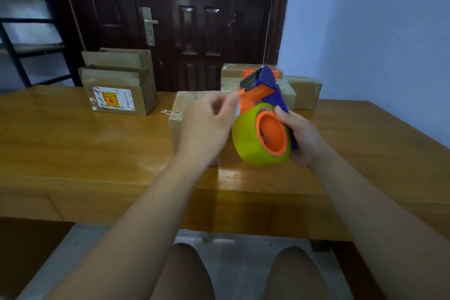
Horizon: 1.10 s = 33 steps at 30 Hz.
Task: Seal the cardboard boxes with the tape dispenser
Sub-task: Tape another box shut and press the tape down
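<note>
Wooden desk (73,143) before a dark door (199,19): the right hand (302,139) grips the tape dispenser (263,129) above the desk's front. The left hand (207,126) curls at its tape, hold blurred. Cardboard boxes (180,114) sit behind; broad desktop shows left.

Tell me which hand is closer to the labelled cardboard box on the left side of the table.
Left. The left hand is right of the labelled box, by the middle box; the right hand is farther right, gripping the tape dispenser.
</note>
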Each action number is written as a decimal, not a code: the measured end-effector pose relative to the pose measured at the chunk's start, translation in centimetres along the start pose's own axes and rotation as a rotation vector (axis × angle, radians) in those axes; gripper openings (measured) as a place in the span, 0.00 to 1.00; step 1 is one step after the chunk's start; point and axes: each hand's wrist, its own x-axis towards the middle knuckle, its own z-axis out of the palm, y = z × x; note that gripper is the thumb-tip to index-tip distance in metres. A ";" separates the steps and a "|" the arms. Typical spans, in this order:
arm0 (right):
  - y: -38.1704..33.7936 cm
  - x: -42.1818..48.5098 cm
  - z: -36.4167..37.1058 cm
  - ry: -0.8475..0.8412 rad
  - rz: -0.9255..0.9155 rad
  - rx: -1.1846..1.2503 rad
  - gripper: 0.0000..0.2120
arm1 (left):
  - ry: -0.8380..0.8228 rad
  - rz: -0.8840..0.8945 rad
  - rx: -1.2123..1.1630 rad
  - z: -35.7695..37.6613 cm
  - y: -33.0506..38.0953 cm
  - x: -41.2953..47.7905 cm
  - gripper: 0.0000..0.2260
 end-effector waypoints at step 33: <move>-3.1 -3.3 -0.8 0.191 -0.591 -1.028 0.33 | 0.048 -0.486 -0.583 -0.4 0.6 1.6 0.04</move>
